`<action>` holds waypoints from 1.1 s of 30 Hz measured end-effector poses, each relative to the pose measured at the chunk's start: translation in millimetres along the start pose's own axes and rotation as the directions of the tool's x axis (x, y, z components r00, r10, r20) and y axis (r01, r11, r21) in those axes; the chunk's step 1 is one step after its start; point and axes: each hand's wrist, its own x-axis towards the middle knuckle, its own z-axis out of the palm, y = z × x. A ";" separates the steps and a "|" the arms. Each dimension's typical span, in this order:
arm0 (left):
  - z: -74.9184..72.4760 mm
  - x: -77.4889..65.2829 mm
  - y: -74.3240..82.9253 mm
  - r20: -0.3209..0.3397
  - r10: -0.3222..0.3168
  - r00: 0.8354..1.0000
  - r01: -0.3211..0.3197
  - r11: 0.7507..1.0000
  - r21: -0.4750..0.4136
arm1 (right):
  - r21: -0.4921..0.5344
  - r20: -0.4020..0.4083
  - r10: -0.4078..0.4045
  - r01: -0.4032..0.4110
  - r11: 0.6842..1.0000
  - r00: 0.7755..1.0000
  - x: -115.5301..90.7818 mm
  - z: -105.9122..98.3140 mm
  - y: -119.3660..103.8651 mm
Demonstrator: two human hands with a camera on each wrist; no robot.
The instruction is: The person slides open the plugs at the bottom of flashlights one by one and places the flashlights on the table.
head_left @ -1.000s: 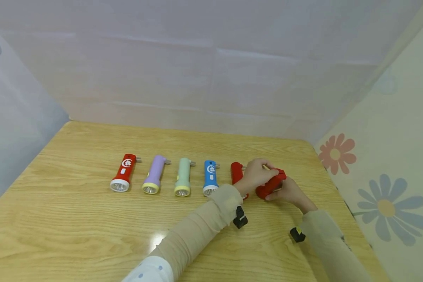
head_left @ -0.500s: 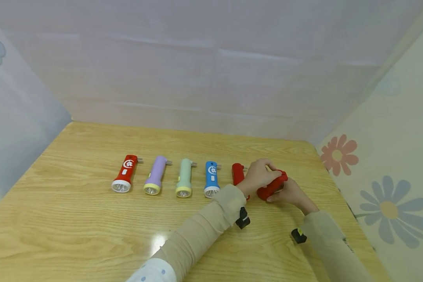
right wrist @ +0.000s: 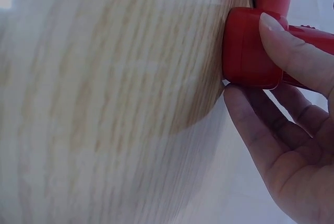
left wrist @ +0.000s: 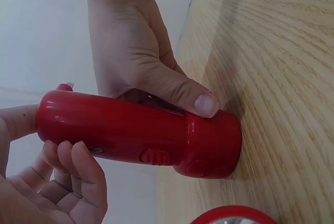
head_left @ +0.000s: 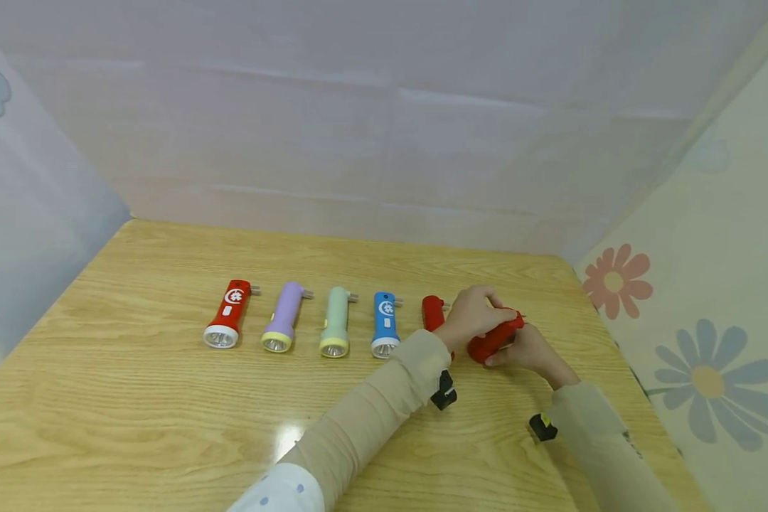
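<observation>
Both hands hold a red flashlight (head_left: pixel 491 343) near the right side of the table, tilted up with its wide head end down at the tabletop. My left hand (head_left: pixel 468 314) pinches its tail end, where small metal prongs (left wrist: pixel 69 84) stick out. My right hand (head_left: pixel 530 348) grips the head (right wrist: pixel 250 51), with the thumb laid along one side and fingers on the other. A raised switch (left wrist: pixel 155 156) shows on the body in the left wrist view. Just left of it lies another red flashlight (head_left: pixel 432 311), partly hidden by my left hand and wrist.
Further left, in a row, lie a blue flashlight (head_left: pixel 385 323), a green one (head_left: pixel 336 316), a purple one (head_left: pixel 285 313) and a red one with a white head (head_left: pixel 229 309). Their plug prongs point right. Flower-printed wall covering (head_left: pixel 710 270) borders the wooden table (head_left: pixel 166 427) on the right.
Thin prongs now show at the held flashlight's tail end in the head view; earlier they were out of sight. Both hands stay almost in place, and the row of flashlights lies as before.
</observation>
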 end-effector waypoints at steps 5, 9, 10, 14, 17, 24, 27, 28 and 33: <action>0.9 -0.4 -1.0 0.001 0.000 1.000 0.000 0.998 -0.058 | -0.031 -0.008 0.039 -0.039 0.999 0.999 -2.0 -0.1 0.3; 2.7 0.0 -1.1 -0.011 -0.004 1.000 0.004 0.998 -0.060 | -0.036 -0.003 0.033 -0.033 0.999 0.999 -3.1 -0.6 -0.2; 3.4 0.5 -1.1 -0.016 -0.007 1.000 0.006 0.998 -0.057 | -0.035 -0.004 0.027 -0.027 0.999 1.000 -3.2 -0.7 -0.4; 6.2 2.1 -0.9 -0.040 -0.016 0.999 0.015 0.999 -0.046 | -0.011 -0.015 -0.010 0.010 1.000 1.000 -3.2 -1.4 0.1; 7.1 2.2 -0.8 -0.041 -0.007 0.999 0.005 0.999 -0.047 | 0.016 -0.018 -0.041 0.041 0.999 0.999 -3.2 -1.7 1.0; 7.3 1.6 -0.7 -0.042 -0.003 0.999 0.001 0.998 -0.058 | 0.036 -0.013 -0.047 0.047 0.998 0.999 -2.4 -1.6 2.0; 7.1 2.1 -3.1 -0.044 -0.004 0.999 0.001 0.998 -0.069 | 0.049 -0.002 -0.037 0.037 0.998 0.999 -1.3 -1.2 1.0; 7.0 2.2 -4.1 -0.045 -0.002 0.999 -0.001 0.997 -0.072 | 0.045 0.000 -0.033 0.033 0.998 0.999 -1.0 -1.2 0.7; 5.3 2.5 -8.6 -0.023 0.016 1.000 -0.018 0.996 -0.089 | 0.013 0.010 -0.021 0.020 1.000 1.000 0.2 -1.0 -0.3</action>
